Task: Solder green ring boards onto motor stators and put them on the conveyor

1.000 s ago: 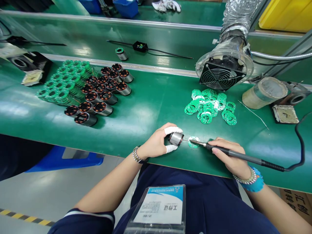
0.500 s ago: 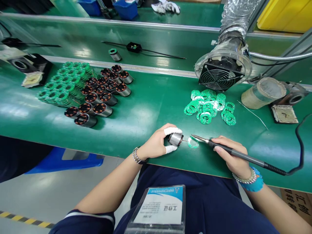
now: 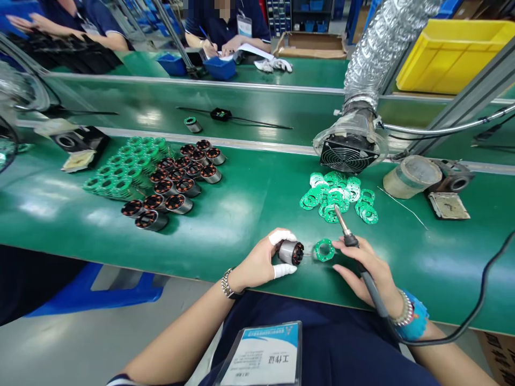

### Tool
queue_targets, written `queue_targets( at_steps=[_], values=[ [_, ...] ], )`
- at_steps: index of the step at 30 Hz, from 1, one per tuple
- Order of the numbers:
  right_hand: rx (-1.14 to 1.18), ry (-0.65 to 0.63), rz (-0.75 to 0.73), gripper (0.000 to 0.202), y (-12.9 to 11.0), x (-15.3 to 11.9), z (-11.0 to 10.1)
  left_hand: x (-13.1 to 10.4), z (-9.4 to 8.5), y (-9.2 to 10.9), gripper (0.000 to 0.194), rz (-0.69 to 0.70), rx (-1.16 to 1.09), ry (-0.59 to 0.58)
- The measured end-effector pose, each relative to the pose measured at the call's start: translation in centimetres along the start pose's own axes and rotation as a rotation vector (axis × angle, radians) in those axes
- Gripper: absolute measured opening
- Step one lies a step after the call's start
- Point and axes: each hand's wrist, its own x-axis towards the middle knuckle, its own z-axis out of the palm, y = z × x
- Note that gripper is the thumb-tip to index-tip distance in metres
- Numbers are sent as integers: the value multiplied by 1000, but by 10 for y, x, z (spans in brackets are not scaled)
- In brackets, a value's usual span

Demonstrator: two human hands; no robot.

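My left hand (image 3: 263, 260), with white covers on thumb and finger, grips a silver motor stator (image 3: 290, 252) lying on its side. Thin wires run from its right end to a green ring-shaped board (image 3: 324, 250). My right hand (image 3: 368, 271) holds a soldering iron (image 3: 366, 276) between fingers and palm, its tip pointing up and away over the loose boards. The thumb and a fingertip of that hand are spread near the ring board's right edge. Several loose green ring boards (image 3: 340, 195) lie in a pile beyond my hands.
Rows of stators (image 3: 177, 187) and green-topped stators (image 3: 124, 166) stand at the left. A fan with a duct (image 3: 348, 153), a round container (image 3: 411, 177) and a soldering stand (image 3: 448, 203) are at the back right. Two people sit across the bench.
The view has tilted up, showing people opposite. My right hand has turned the iron's tip upward and away, and its fingers have opened near the ring board, which now stands more upright.
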Motion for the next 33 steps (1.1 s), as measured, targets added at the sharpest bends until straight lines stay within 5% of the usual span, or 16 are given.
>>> queue_targets(
  at_steps=[11,15,20,23,27,33],
  values=[
    [62,-117,-13,42,-10,13,-16,-2,9,7,52,-112,-457,-78],
    [6,-37,-29,30,-11,13,-12,-2,11,6,54,-93,-152,-79],
    [6,66,192,28,-19,12,5,-1,13,9,57,-37,346,-39],
    [221,28,361,28,-24,14,9,-2,15,15,70,-19,347,-32],
    [499,36,452,26,-25,16,9,-5,28,20,44,-17,361,159],
    [242,89,396,23,-22,16,9,-12,41,21,56,-22,374,158]
  ],
)
